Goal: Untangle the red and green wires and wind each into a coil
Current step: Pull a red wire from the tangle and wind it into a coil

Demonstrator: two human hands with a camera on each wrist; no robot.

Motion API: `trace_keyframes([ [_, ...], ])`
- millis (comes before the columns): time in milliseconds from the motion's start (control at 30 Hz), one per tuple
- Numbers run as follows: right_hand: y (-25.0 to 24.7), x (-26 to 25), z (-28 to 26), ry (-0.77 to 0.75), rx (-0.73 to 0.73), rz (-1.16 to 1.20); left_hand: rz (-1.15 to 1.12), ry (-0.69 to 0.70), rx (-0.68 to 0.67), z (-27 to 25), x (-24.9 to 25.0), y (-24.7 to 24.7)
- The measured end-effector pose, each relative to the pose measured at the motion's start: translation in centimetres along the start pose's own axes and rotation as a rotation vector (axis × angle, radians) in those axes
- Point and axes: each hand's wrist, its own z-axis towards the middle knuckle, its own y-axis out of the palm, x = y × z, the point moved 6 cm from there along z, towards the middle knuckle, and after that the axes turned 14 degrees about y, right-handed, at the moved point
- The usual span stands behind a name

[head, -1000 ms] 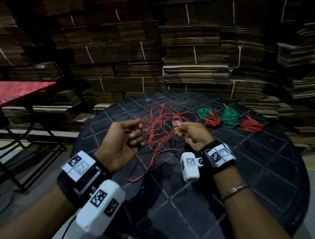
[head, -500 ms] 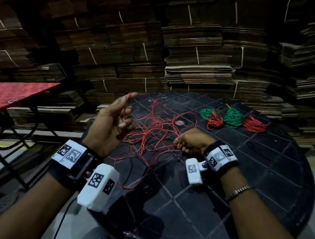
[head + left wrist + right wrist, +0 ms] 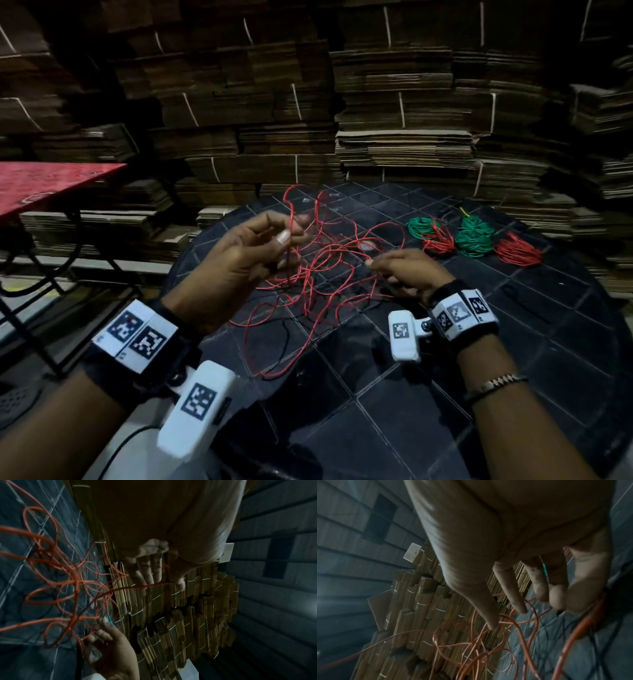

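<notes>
A loose tangle of red wire (image 3: 325, 274) lies on the middle of the black tiled round table (image 3: 376, 411). My left hand (image 3: 286, 240) is raised over the tangle's left side and pinches one red strand between thumb and fingers, so loops stand up behind it. The left wrist view shows that strand (image 3: 154, 585) running under the thumb (image 3: 180, 584). My right hand (image 3: 373, 265) stays low at the tangle's right edge, its fingers curled on red wire (image 3: 583, 622). Wound coils lie at the back right: a green coil (image 3: 474, 236), a red coil (image 3: 517, 251), and a green and red pair (image 3: 431, 233).
Tall stacks of flattened cardboard (image 3: 404, 150) wall in the far side of the table. A red tabletop on a black metal frame (image 3: 51, 185) stands to the left. Bare tiles lie between my forearms at the table's near side.
My left hand has lifted a red strand up and out of the tangle, raising loops off the table. The right hand has stayed low at the tangle's right side.
</notes>
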Motion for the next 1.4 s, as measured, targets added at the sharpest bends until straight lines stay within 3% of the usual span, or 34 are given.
trace_keyframes([
  [133, -0.5, -0.3, 0.4, -0.018, -0.047, 0.135, 0.001, 0.134, 0.01, 0.2, 2.5, -0.5],
  [200, -1.3, -1.1, 0.2, -0.085, -0.08, 0.379, -0.102, 0.194, 0.13, 0.5, 3.9, -1.9],
  [267, -3.4, -1.9, 0.2, -0.189, 0.003, 0.659, -0.341, 0.185, 0.287, 0.5, 4.6, -3.8],
  [333, -5.0, -2.0, 0.0, -0.255, 0.091, 0.806, -0.429, 0.171, 0.432, 0.3, 4.7, -5.9],
  [400, -5.2, -1.6, 0.0, -0.202, 0.119, 0.717, -0.333, 0.109, 0.51, -0.1, 3.8, -7.1],
  [533, -3.4, 0.0, 1.0, -0.022, 0.132, 0.27, -0.089, -0.097, 0.519, -1.0, 1.1, -7.0],
  [733, -1.0, -0.1, -0.2, 0.018, -0.051, 0.09, 0.15, -0.367, 0.267, -1.4, -2.8, -3.8],
  [900, 0.8, 0.1, -0.7, -0.006, -0.141, -0.007, 0.515, -0.49, -0.131, -2.1, -5.3, -1.1],
  [1167, -2.5, -0.7, -0.7, -0.074, -0.033, 0.105, 0.82, -0.534, -0.503, -2.5, -8.7, -1.8],
  [1400, -2.8, 0.5, 0.4, 0.046, 0.069, -0.04, 1.052, -0.477, -0.59, -2.9, -10.3, -2.2],
])
